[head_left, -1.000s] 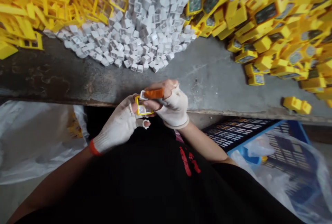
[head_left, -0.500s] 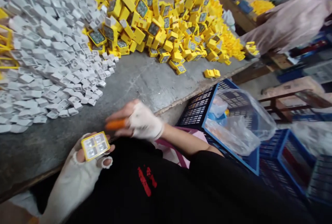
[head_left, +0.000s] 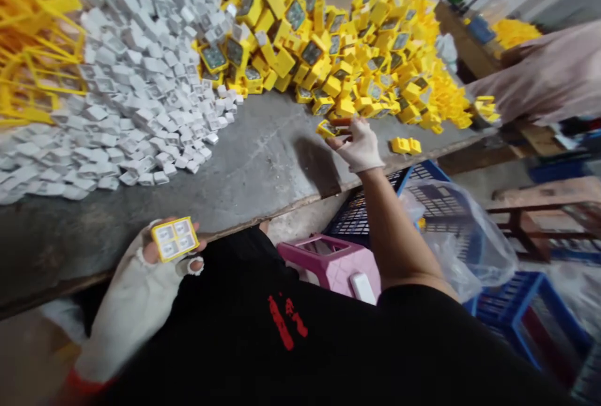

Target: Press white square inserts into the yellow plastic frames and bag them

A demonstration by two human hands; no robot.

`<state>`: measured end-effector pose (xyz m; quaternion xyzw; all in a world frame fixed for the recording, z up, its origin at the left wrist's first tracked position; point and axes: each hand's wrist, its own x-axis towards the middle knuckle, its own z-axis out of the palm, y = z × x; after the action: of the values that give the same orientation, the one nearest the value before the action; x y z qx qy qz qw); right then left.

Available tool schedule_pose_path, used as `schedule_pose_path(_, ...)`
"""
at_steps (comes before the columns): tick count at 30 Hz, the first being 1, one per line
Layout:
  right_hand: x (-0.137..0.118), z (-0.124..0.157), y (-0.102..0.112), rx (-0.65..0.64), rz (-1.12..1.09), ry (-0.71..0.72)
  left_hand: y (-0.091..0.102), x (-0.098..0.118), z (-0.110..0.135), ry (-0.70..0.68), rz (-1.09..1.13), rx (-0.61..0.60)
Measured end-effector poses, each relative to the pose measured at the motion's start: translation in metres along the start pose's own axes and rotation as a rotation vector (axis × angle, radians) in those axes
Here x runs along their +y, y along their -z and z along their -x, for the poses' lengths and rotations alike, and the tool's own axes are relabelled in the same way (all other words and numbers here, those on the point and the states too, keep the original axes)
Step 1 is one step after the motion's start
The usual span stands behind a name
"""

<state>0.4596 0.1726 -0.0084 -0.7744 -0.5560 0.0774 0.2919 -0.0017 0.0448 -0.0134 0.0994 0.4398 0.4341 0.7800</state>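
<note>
My left hand [head_left: 141, 287], in a white fingerless glove, holds a small yellow frame with white square inserts [head_left: 174, 238] near the table's front edge. My right hand [head_left: 359, 141], also gloved, is stretched out to the foot of the heap of yellow boxes [head_left: 347, 42]. Its fingers are closed round an orange-handled tool [head_left: 342, 122] and touch a yellow box [head_left: 326, 128] at the edge of the heap.
A heap of white square caps [head_left: 126, 80] covers the left of the grey table [head_left: 263, 155]. Yellow frames [head_left: 32, 49] pile at far left. Two loose yellow boxes [head_left: 406, 145] lie near the edge. A pink stool [head_left: 328, 259] and blue crates with plastic bags [head_left: 446, 230] stand below. Another person's sleeve [head_left: 544, 80] is at right.
My right hand has left my lap and reached forward to the yellow heap with the orange tool. My left hand keeps the frame. The view has swung right.
</note>
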Motion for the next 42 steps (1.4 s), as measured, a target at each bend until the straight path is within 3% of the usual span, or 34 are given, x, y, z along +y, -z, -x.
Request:
schedule_pose_path(3, -0.054, 0.007, -0.001, -0.45, -0.097, 0.228, -0.013, -0.01, 0.011, -0.197, -0.068, 0.049)
schedule_pose_path(5, -0.092, 0.006, -0.012, -0.769, -0.093, 0.295, -0.017, -0.014, 0.014, -0.209, -0.065, 0.03)
schedule_pose_path(7, -0.122, 0.004, -0.03, -0.865, 0.012, 0.278, -0.017, -0.016, 0.017, -0.198, -0.046, 0.012)
schedule_pose_path(9, -0.137, 0.003, -0.049, -0.78, 0.16, 0.283, -0.015, -0.014, 0.02, -0.197, -0.022, -0.006)
schedule_pose_path(12, -0.132, 0.006, -0.06, -0.615, 0.283, 0.371, -0.008, -0.012, 0.022, -0.198, 0.006, -0.049)
schedule_pose_path(15, -0.111, 0.01, -0.05, -0.563, 0.354, 0.499, -0.001, -0.014, 0.018, -0.21, 0.051, -0.093)
schedule_pose_path(18, -0.095, 0.021, -0.039, -0.61, 0.443, 0.617, 0.0, -0.021, 0.013, -0.238, 0.094, -0.094)
schedule_pose_path(20, -0.095, 0.035, -0.037, -0.594, 0.355, 0.704, -0.003, -0.025, 0.012, -0.236, 0.114, -0.089)
schedule_pose_path(23, -0.112, 0.066, -0.04, -0.523, -0.089, 0.904, -0.009, -0.028, 0.011, -0.213, 0.114, -0.14)
schedule_pose_path(26, -0.141, 0.097, -0.044, -0.597, -0.384, 1.026, -0.012, -0.027, 0.014, -0.242, 0.122, -0.16)
schedule_pose_path(30, -0.167, 0.115, -0.056, -0.678, -0.414, 1.068, -0.011, -0.027, 0.02, -0.279, 0.088, -0.162)
schedule_pose_path(34, -0.17, 0.115, -0.064, -0.685, -0.423, 1.086, -0.007, -0.028, 0.021, -0.3, 0.065, -0.173)
schedule_pose_path(42, -0.167, 0.12, -0.062, -0.551, -0.442, 1.269, -0.009, -0.031, 0.019, -0.306, 0.086, -0.146)
